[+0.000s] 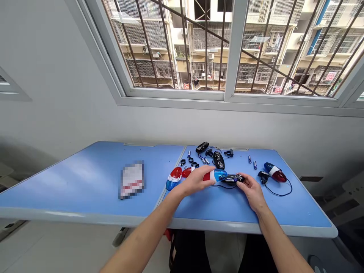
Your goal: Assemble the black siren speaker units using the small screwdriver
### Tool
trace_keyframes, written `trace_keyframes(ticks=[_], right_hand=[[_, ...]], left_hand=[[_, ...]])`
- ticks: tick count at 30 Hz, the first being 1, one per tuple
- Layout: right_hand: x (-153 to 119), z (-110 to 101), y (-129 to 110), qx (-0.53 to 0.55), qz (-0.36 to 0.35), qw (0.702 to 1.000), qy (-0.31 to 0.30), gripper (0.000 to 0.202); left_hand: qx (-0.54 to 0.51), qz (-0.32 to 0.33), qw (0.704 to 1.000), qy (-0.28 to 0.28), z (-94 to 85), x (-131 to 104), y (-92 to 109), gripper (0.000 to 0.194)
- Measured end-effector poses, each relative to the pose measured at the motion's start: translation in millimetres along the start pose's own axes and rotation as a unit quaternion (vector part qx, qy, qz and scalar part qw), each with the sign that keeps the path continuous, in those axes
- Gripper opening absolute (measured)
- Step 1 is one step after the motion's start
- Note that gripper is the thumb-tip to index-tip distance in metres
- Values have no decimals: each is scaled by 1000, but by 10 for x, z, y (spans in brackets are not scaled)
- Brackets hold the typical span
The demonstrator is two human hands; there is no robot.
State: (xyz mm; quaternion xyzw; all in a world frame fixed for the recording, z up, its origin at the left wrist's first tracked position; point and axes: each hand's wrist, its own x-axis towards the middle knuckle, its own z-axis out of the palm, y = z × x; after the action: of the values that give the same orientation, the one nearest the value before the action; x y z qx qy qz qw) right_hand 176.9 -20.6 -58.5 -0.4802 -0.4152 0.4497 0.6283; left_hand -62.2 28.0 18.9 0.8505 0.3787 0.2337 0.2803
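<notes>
My left hand (197, 179) is closed round a red, white and blue cover (218, 175). Its blue end meets the left end of a black battery holder (233, 178) with silver batteries showing. My right hand (251, 188) pinches the holder's right end. A second red and blue cover (174, 178) lies left of my left hand, and another red cover (186, 172) is partly hidden behind it. Just behind my hands rests a black oval unit (218, 160).
At the right lies a blue and red light (275, 172) with a looped cable and a black clamp (264, 177). Loose batteries (255, 165), black rings (195, 164) and another black unit (202, 147) are farther back. A blurred packet (132, 179) sits on the blue table (93, 182).
</notes>
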Motion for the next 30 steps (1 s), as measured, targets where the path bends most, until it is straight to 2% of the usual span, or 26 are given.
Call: trace_keyframes(ticks=[7, 10, 13, 20, 25, 30], right_hand=[[16, -4, 13, 10, -6, 999, 34, 49], [12, 2, -1, 19, -4, 999, 45, 50], [7, 5, -13, 18, -5, 999, 48, 51], [-2, -3, 1, 12, -10, 998, 53, 50], [-11, 0, -21, 15, -10, 998, 52, 50], [-30, 30, -80, 26, 1, 998, 56, 51]], left_hand=[[54, 33, 998, -24, 16, -347, 60, 45], [95, 17, 994, -46, 50, -471, 108, 45], [148, -5, 988, -39, 106, -545, 142, 45], [244, -12, 969, -24, 230, -602, 166, 33], [302, -33, 953, 5, 290, -593, 131, 36], [317, -72, 946, -4, 275, -551, 152, 36]])
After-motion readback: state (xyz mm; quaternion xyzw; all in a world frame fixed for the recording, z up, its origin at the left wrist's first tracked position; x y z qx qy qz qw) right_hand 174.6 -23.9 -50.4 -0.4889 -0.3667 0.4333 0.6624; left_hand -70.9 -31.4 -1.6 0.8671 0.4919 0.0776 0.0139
